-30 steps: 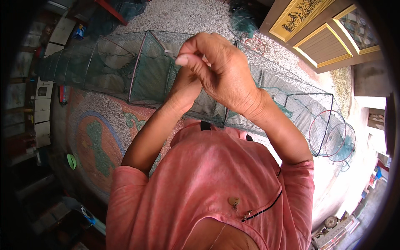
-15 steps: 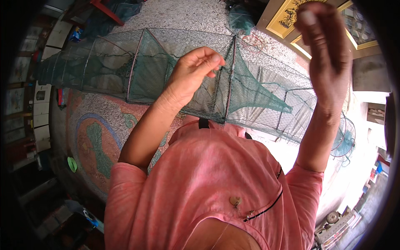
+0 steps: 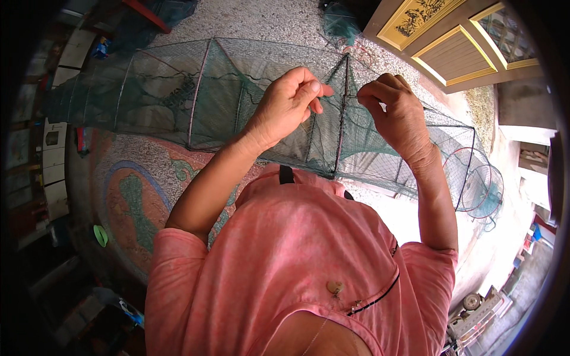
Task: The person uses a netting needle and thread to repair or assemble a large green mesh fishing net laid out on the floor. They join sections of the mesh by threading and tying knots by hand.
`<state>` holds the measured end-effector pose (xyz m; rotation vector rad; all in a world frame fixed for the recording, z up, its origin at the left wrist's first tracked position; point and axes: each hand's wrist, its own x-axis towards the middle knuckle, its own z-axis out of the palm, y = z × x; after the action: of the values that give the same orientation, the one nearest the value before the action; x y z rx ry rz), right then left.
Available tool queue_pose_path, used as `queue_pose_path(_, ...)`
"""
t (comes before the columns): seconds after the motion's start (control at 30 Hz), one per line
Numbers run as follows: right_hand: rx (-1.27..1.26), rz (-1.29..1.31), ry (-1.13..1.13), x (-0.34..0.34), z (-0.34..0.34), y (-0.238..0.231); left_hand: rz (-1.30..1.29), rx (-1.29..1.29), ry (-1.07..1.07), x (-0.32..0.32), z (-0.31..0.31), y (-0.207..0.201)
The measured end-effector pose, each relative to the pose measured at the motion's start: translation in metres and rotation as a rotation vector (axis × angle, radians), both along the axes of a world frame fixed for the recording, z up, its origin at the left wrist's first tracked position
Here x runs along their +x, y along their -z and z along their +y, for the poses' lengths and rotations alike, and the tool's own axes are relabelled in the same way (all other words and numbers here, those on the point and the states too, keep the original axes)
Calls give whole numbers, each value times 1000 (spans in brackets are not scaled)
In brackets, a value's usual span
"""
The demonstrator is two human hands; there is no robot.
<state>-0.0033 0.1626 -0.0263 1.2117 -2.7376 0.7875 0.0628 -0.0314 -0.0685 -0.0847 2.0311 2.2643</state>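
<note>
A long green mesh fish trap (image 3: 255,118), stretched over several dark rectangular frames, lies across in front of my body. My left hand (image 3: 288,104) is over its middle, thumb pressed to the bent fingers; anything in that pinch is too small to make out. Just right of an upright rod (image 3: 342,118) of one frame, my right hand (image 3: 395,110) is closed in a pinch. A short thin dark line runs from its fingertips toward the rod, and I cannot tell whether it is thread or a needle. A net funnel hangs inside the trap beside the rod.
A brown panelled door (image 3: 457,53) with yellow trim stands at the upper right. More green netting (image 3: 341,24) is bunched at the far side. A red bar (image 3: 147,16) juts in at the upper left, and a green leaf-shaped thing (image 3: 100,235) lies on the patterned floor.
My right hand has come down and left from high at the right to the frame rod. My left hand has shifted slightly right, still pinched. The trap's right end has changed shape.
</note>
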Motion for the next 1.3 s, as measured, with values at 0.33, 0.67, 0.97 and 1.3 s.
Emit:
queue_pose_path(0.33, -359, -461, 163, 12, -22, 16, -116, 197, -139, -4, 1, 15)
queue_pose_path(0.67, 9, 184, 29, 18, -50, -1, -160, 336, -180, 0, 0, 19)
queue_pose_path(0.97, -1038, -344, -163, -8, -53, -68, 256, -358, -61, 2, 33, 13)
queue_pose_path(1.3, 11, -574, 203, -35, 77, -78, 1, -20, 121, -18, -7, -18)
